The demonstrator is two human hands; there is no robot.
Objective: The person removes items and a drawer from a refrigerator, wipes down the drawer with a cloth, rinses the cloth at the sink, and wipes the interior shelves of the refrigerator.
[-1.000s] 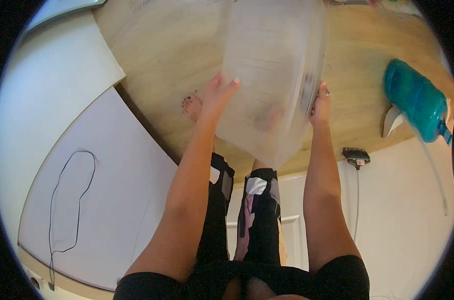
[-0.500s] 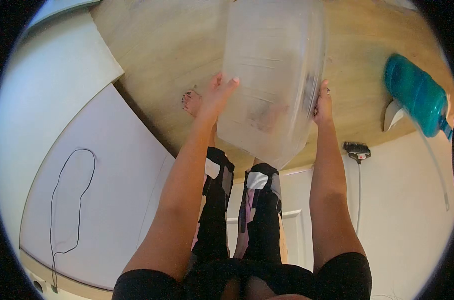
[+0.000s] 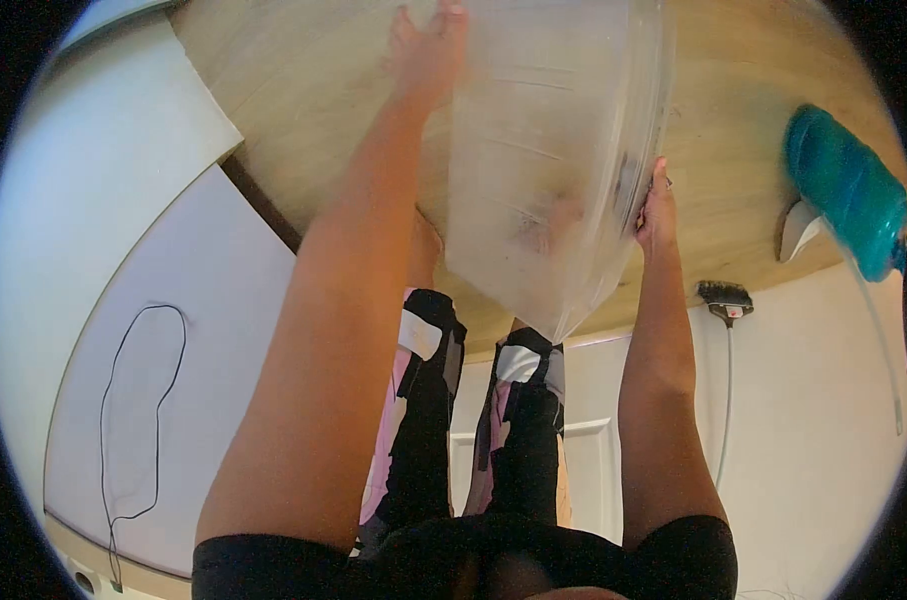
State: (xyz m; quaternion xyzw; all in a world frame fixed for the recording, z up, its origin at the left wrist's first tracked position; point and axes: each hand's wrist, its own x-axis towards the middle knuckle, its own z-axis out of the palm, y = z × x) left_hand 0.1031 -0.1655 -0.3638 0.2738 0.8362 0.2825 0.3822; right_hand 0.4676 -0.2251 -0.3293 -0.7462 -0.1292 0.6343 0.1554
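Evidently the bin (image 3: 518, 130), a translucent plastic one, is the thing in hand: upper centre of the frame, tilted, its long side running up past the top edge and a lower corner ending just by the knee on the right. Whether it bears on the floor (image 3: 313, 80), cannot tell.

Right hand (image 3: 656, 215), right of centre: fingers curled round the bin's rim side, grasping. Probably placed there because the rim offers an edge to hook and steadies that flank.

Left hand (image 3: 431, 50), top of frame, left of the bin: blurred, fingers spread, not clenched. Lies along the bin's left edge; actual contact, cannot tell. With the arm reaching high, the two hands flank the bin at different heights, which I judge helps control its tilt.

Surroundings: one foot (image 3: 553, 225) shows hazily through the bin wall, and the legs (image 3: 428, 400) at lower centre sit close to its lower corner; these are the nearest obstacles. A blue bottle (image 3: 838, 180) lies at right, well apart, by a white scoop (image 3: 799, 230). Below it, a brush (image 3: 725, 300) near the wall. At left, a pale panel (image 3: 223, 290) with a black cable (image 3: 103, 430), apart from the bin.
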